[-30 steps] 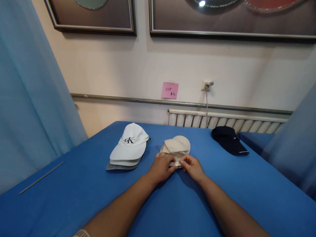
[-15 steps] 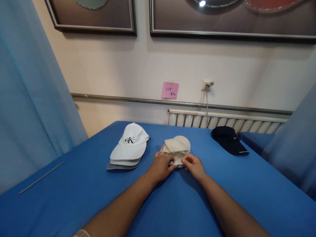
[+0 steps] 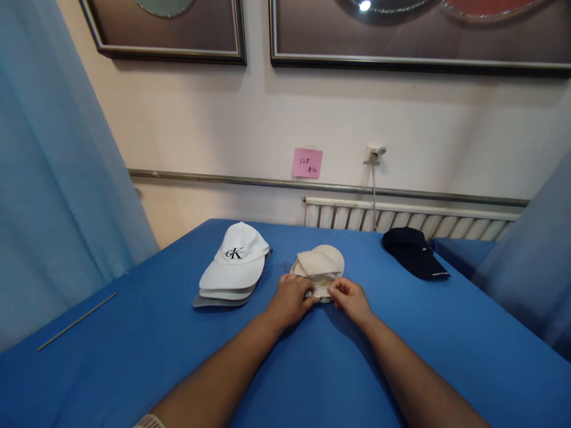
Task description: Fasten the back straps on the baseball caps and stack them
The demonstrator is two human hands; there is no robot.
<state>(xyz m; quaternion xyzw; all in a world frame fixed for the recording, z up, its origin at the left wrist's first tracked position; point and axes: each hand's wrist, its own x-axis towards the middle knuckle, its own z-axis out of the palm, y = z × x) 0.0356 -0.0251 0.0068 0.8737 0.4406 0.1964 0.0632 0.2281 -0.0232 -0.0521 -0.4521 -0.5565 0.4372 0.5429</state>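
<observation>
A beige baseball cap [image 3: 322, 260] lies in the middle of the blue-covered table, its back strap and buckle toward me. My left hand [image 3: 292, 299] is closed on the left part of the strap, thumb near the small metal buckle. With thumb and forefinger, my right hand [image 3: 350, 299] pinches the strap on its right side. To the left sits a stack of caps, a white cap [image 3: 238, 258] with black letters on top and a grey cap [image 3: 218, 302] at the bottom. A dark navy cap [image 3: 413, 252] rests apart on the right.
The blue cloth [image 3: 156, 333] covers the table, and a thin stick [image 3: 77, 321] lies at its left. Behind stand a radiator [image 3: 341, 215], a metal rail [image 3: 250, 181] and a plugged-in cord [image 3: 374, 190]. Blue curtains [image 3: 57, 160] hang at both sides.
</observation>
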